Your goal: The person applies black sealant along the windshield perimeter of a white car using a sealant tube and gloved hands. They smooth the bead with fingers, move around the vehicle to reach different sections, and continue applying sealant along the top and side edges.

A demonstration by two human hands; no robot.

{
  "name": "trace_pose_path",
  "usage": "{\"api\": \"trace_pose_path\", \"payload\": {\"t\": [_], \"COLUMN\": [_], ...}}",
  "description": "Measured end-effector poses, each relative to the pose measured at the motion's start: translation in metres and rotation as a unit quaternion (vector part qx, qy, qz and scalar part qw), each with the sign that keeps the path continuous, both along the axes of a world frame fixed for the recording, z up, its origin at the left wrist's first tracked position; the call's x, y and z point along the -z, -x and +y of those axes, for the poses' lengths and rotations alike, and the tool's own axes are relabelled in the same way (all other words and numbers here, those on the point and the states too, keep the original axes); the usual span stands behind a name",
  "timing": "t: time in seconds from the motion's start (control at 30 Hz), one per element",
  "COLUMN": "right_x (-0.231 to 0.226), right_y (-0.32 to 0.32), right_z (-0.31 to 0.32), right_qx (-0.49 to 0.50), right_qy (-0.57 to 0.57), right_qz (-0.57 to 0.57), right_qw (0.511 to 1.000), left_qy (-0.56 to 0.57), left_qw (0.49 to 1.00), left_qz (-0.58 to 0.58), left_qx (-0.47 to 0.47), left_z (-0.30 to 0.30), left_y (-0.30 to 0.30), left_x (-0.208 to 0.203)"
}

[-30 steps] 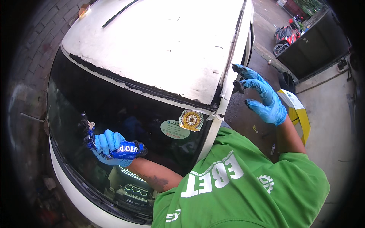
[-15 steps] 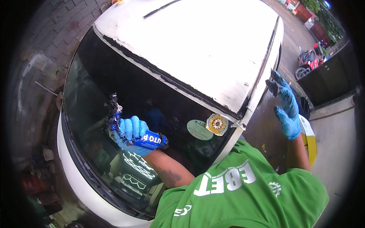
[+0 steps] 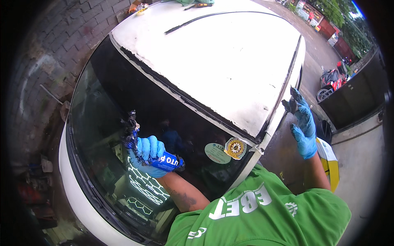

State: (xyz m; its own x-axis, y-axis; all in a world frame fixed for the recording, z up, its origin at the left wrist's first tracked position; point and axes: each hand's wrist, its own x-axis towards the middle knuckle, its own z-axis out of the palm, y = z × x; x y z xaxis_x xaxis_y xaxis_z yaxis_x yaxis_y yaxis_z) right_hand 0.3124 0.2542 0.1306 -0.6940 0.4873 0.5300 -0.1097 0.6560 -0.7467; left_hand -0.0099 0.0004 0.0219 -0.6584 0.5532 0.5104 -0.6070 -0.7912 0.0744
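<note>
A blue tube [image 3: 166, 161], crumpled and smeared black toward both ends, is over the windshield [image 3: 188, 131], with the left hand's [image 3: 147, 151] gloved fingers clamped around it (whether it touches the glass, I cannot tell). The right hand [image 3: 307, 131], well apart from the left, hangs near the right edge of the white roof [image 3: 213, 57], its gloved fingers spread and their tips blackened. At the windshield's upper right corner, a round gold sticker [image 3: 235, 148] overlaps a pale oval sticker [image 3: 216, 153].
</note>
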Motion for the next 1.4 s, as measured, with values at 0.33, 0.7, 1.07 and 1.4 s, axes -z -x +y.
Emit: {"api": "trace_pose_path", "payload": {"t": [0.33, 0.7, 1.07, 1.4], "right_x": [0.008, 0.005, -0.008, -0.014], "right_y": [-0.009, -0.043, -0.057, -0.067], "right_z": [-0.005, -0.006, -0.003, 0.016], "right_qx": [0.022, 0.070, 0.061, 0.059], "right_qy": [0.040, 0.034, 0.035, -0.036], "right_qz": [0.046, 0.092, 0.118, 0.099], "right_qw": [0.998, 0.993, 0.990, 0.993], "left_qy": [0.006, 0.025, 0.035, 0.000], "left_qw": [1.000, 0.999, 0.998, 0.999], "left_qz": [-0.014, 0.033, 0.038, 0.008], "left_qx": [0.012, 0.028, 0.040, 0.051], "left_z": [0.001, 0.002, 0.003, 0.002], "left_y": [-0.005, -0.002, -0.001, -0.002], "left_x": [-0.006, -0.007, -0.006, -0.002]}}
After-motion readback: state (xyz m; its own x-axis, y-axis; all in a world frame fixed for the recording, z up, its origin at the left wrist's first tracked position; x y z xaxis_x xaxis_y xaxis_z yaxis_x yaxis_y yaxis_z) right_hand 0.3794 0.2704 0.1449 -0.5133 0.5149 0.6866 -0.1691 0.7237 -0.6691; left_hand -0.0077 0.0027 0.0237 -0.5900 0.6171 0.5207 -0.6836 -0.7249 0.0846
